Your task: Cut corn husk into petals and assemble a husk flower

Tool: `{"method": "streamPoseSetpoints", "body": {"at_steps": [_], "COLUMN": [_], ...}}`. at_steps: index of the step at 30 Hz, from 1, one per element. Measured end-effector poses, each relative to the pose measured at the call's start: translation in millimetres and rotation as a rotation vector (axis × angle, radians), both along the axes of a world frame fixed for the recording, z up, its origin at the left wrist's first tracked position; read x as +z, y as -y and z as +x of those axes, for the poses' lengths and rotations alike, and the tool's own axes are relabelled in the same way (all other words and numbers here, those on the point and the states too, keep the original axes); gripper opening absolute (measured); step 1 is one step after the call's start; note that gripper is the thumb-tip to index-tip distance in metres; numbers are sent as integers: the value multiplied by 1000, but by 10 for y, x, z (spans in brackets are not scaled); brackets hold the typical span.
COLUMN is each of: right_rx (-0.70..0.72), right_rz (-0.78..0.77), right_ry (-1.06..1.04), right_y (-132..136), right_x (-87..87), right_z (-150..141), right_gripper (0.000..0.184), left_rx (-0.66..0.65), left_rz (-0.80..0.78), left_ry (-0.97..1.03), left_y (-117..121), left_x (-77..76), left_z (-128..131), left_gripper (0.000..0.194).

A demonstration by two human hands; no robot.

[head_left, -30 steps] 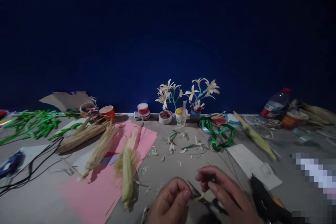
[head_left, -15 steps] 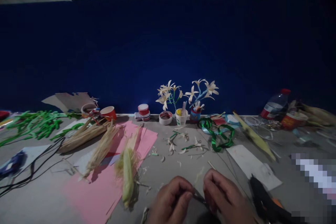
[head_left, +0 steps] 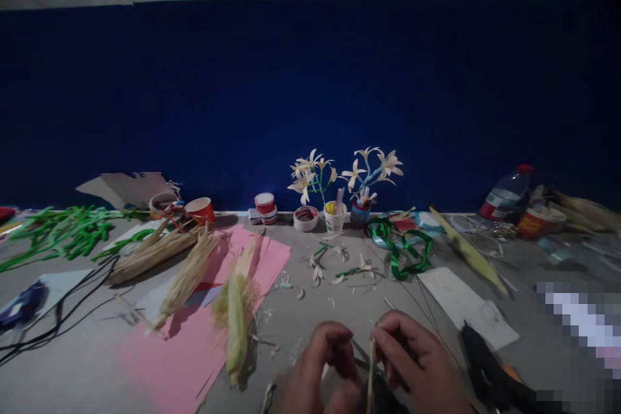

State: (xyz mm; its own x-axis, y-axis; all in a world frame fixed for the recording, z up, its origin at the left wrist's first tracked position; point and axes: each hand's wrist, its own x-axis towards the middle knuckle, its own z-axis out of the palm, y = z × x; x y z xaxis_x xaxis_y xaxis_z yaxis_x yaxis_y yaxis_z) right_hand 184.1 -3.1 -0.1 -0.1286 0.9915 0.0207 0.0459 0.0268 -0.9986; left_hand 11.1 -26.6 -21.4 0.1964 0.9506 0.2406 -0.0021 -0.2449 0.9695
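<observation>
At the bottom centre, my right hand (head_left: pixel 420 359) pinches a thin pale strip (head_left: pixel 371 372) between thumb and forefinger; the strip hangs down toward the lower edge. My left hand (head_left: pixel 323 369) is just to the left of it, its fingers curled but apart from the thumb, and partly blurred. Between and below the hands is something dark (head_left: pixel 383 398), too shaded to name. Ahead lie small white flowers on green stems (head_left: pixel 356 270) and pale scraps. To the left, a corn husk (head_left: pixel 237 330) rests on pink paper (head_left: pixel 169 356).
A black glue gun (head_left: pixel 485 362) lies right of my right hand, near a white card (head_left: pixel 468 307). Green ribbon (head_left: pixel 400 252), cups with flower stems (head_left: pixel 334 217) and a bottle (head_left: pixel 507 194) stand farther back. Dark cords (head_left: pixel 61 307) and green stems (head_left: pixel 72 233) lie left.
My hands were close together with fingers closed. Now the left fingers have parted from the thumb, and a pale strip shows upright in my right hand.
</observation>
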Motion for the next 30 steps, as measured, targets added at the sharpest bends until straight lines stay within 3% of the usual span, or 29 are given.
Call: {"method": "streamPoseSetpoints", "body": {"at_steps": [4, 8, 13, 20, 25, 30], "right_rx": [61, 22, 69, 86, 52, 47], "right_rz": [183, 358, 329, 86, 46, 96], "right_ry": [23, 102, 117, -120, -87, -39], "right_y": [35, 23, 2, 23, 23, -3], "right_x": [-9, 23, 29, 16, -6, 4], "right_z": [-27, -58, -55, -101, -109, -80], "right_gripper": [25, 22, 24, 28, 31, 29], "left_rx": [-137, -178, -220, -267, -282, -234], "left_rz": [-385, -543, -578, -620, -631, -608], "left_ry": [222, 472, 586, 785, 807, 773], "left_y": [-163, -240, -220, -201, -195, -169], "left_x": [198, 163, 136, 176, 188, 99], "left_z": [94, 181, 195, 260, 256, 221], "left_gripper": [45, 43, 35, 31, 28, 27]}}
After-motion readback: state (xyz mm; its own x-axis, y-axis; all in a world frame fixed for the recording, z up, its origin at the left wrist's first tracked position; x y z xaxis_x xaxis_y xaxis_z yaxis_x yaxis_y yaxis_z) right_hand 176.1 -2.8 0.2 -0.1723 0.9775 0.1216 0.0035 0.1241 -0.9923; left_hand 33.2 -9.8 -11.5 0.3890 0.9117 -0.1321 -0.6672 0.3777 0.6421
